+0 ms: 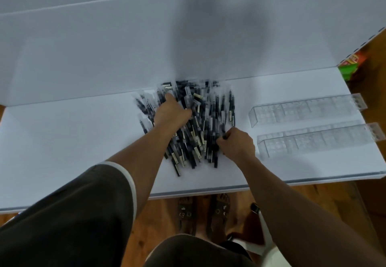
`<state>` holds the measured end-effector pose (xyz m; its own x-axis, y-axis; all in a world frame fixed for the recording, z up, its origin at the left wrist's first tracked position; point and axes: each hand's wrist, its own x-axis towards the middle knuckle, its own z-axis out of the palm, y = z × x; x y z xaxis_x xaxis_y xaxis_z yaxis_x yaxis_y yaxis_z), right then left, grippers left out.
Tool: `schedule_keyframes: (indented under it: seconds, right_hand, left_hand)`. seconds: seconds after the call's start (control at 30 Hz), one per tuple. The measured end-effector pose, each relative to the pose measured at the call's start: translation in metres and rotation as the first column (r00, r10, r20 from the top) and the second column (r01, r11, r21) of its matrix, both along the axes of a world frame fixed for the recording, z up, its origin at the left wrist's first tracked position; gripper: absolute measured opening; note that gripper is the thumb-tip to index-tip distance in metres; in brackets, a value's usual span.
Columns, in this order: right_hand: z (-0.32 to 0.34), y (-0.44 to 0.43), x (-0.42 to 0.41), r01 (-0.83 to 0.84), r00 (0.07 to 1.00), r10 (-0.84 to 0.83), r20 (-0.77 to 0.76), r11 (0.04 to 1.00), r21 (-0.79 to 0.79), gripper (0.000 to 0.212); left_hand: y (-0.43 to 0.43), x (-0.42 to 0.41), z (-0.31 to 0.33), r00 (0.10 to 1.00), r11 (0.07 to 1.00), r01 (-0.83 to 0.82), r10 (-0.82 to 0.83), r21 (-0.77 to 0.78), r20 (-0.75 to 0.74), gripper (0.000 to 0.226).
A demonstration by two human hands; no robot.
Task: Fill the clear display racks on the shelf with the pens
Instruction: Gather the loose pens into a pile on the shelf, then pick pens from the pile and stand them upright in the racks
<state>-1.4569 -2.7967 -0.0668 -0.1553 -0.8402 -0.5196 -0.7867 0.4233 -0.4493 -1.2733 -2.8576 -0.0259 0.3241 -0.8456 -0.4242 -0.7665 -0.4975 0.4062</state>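
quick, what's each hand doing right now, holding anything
Left hand: rests on the pen pile, fingers buried among pens; grip cannot be told.
Right hand: fingers curled, pinching pens at the pile's edge.

place: shop | cues: white shelf (62, 141), display racks (302, 110), packaged goods (351, 65)

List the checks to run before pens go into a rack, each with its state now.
1. Pens within reach, piled on the shelf: ok.
2. Right hand gripping pens at the pile's right edge: ok.
3. Left hand gripping pens: cannot tell, its fingers are sunk in the pile.
4. Racks empty, lying right of the pile: ok.
5. Rack openings facing up: cannot tell.
6. Pens aligned one way: not ok, jumbled.
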Motion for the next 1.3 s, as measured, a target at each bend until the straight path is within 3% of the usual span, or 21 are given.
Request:
schedule_keyframes:
  seconds: [0.07,0.2,0.37,0.47,0.57,0.7,1.0,1.3]
  right_hand:
    - [0.001,0.001,-0.002,0.005,0.999,-0.005,0.032,1.0,0.0,0.019]
    - [0.002,0.007,-0.008,0.06,0.987,-0.054,0.151,0.998,-0.031,0.012]
    - [0.007,0.019,-0.012,0.07,0.973,-0.053,0.225,0.995,-0.072,0.008]
    - [0.012,0.023,-0.012,0.062,0.968,-0.034,0.25,0.992,-0.107,0.006]
    - [0.019,0.026,-0.012,0.052,0.957,-0.005,0.291,0.987,-0.152,0.007]
    - [0.029,0.029,-0.009,0.055,0.945,0.01,0.327,0.98,-0.189,0.008]
    - [0.052,0.037,0.008,0.097,0.945,-0.009,0.326,0.962,-0.257,0.008]
    - [0.095,0.054,-0.029,0.244,0.926,-0.106,0.362,0.9,-0.36,0.008]
  left_hand:
    - [-0.003,-0.002,-0.001,0.992,0.995,-0.096,0.099,0.038,-0.081,0.073]
    - [-0.003,0.003,-0.008,0.908,0.952,-0.299,0.306,0.069,-0.285,0.063]
    - [0.007,0.007,-0.009,0.834,0.926,-0.373,0.365,0.064,-0.413,0.05]
    - [0.017,0.008,-0.004,0.78,0.896,-0.443,0.407,0.039,-0.476,0.056]
    - [0.028,0.012,0.001,0.733,0.872,-0.49,0.414,0.003,-0.54,0.051]
    - [0.04,0.02,0.012,0.718,0.852,-0.519,0.39,-0.07,-0.576,0.016]
    - [0.054,0.037,0.029,0.56,0.78,-0.614,0.324,-0.12,-0.762,0.02]
    - [0.054,-0.007,0.039,0.34,0.799,-0.596,0.338,0.077,-0.877,0.017]
